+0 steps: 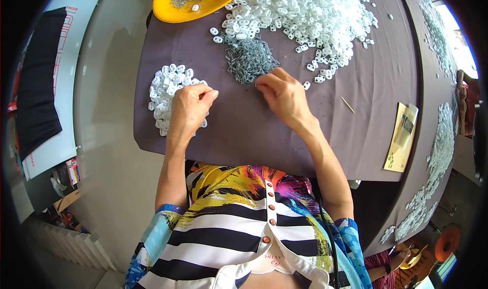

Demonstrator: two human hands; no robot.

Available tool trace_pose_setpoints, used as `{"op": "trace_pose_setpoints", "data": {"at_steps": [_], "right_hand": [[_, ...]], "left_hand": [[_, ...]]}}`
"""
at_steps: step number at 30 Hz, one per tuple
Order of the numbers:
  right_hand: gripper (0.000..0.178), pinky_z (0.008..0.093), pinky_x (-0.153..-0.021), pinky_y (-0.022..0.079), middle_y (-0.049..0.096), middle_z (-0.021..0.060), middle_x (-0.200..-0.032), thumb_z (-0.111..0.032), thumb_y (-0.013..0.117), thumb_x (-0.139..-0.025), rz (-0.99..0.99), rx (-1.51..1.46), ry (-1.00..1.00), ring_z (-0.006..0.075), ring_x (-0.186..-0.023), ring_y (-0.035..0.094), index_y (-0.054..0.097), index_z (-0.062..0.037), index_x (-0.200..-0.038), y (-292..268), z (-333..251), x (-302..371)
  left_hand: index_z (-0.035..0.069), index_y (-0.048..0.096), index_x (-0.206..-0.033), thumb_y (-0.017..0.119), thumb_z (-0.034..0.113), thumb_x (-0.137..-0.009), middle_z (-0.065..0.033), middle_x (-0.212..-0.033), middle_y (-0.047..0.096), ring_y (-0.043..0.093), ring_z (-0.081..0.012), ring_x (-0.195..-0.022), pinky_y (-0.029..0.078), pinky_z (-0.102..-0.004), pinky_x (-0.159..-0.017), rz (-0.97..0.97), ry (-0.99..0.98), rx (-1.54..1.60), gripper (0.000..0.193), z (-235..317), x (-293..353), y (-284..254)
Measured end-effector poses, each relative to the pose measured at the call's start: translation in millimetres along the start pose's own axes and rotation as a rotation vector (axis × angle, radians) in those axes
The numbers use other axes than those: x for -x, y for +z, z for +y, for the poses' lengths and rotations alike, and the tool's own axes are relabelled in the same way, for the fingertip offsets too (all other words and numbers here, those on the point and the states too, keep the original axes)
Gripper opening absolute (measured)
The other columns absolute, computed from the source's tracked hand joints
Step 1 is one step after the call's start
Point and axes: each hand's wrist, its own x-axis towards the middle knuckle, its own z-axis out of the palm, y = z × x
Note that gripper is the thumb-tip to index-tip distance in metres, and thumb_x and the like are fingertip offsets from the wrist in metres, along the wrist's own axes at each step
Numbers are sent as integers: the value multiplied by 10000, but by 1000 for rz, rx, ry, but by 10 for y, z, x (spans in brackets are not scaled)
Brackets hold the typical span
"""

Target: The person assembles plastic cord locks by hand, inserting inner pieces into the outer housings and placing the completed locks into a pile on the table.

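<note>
My left hand [191, 107] is closed, thumb pressed against the curled index finger, in front of a small pile of white plastic pieces with two holes [165, 88]. Whatever sits in its fingers is hidden. At the near right edge of a heap of small grey screws or pins [249, 59], my right hand [285, 97] is closed in a pinch. Its fingertips touch or almost touch the heap; what they hold is too small to make out. Behind the grey heap spreads a large mound of similar white pieces [305, 12].
A yellow plate [175, 15] with small metal parts stands at the far left. On the brown-covered table [249, 131] lie a thin wooden stick [347, 104] and a yellow card package [396, 154]. Another table at right bears more pieces [439, 151]; another person's hand [400, 258] shows at lower right.
</note>
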Motion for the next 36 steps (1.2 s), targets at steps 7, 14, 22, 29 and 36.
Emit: {"op": "trace_pose_setpoints", "data": {"at_steps": [7, 14, 22, 29, 36], "right_hand": [[87, 363, -575, 477, 513, 96, -747, -95, 621, -716, -20, 228, 15, 278, -659, 565, 571, -40, -761, 221, -46, -53], [113, 372, -545, 462, 478, 132, -731, -90, 560, -750, -73, 261, -62, 292, -640, 546, 473, -19, -760, 228, 29, 8], [147, 376, -534, 461, 489, 109, -763, -106, 573, -746, -83, 151, -17, 272, -656, 545, 480, -31, -832, 76, 100, 125], [159, 342, -534, 471, 510, 86, -834, -94, 540, -680, -54, 246, -103, 216, -675, 539, 556, -55, -833, 186, 57, 97], [224, 358, -605, 487, 528, 120, -869, -42, 530, -645, 13, 170, -118, 272, -769, 551, 555, -12, -866, 220, 75, 162]], "left_hand": [[-16, 617, -726, 602, 119, -776, 3, -530, 512, 422, -43, -475, 338, -215, -434, -26, 86, 12, 145, 50, -40, 160], [-20, 617, -751, 594, 113, -783, -10, -551, 535, 463, -48, -510, 375, -219, -469, -70, 203, 81, 139, 336, -244, 353], [-9, 623, -775, 595, 117, -766, -71, -608, 597, 538, -94, -550, 423, -250, -511, -35, 386, 5, 129, 783, -711, 759], [5, 636, -806, 612, 94, -745, -48, -657, 618, 551, -83, -581, 437, -234, -539, -124, 417, -31, 110, 957, -929, 842], [22, 632, -790, 676, 164, -681, -123, -726, 619, 606, -246, -651, 477, -321, -615, 8, 621, -156, 184, 1053, -1115, 1269]]}}
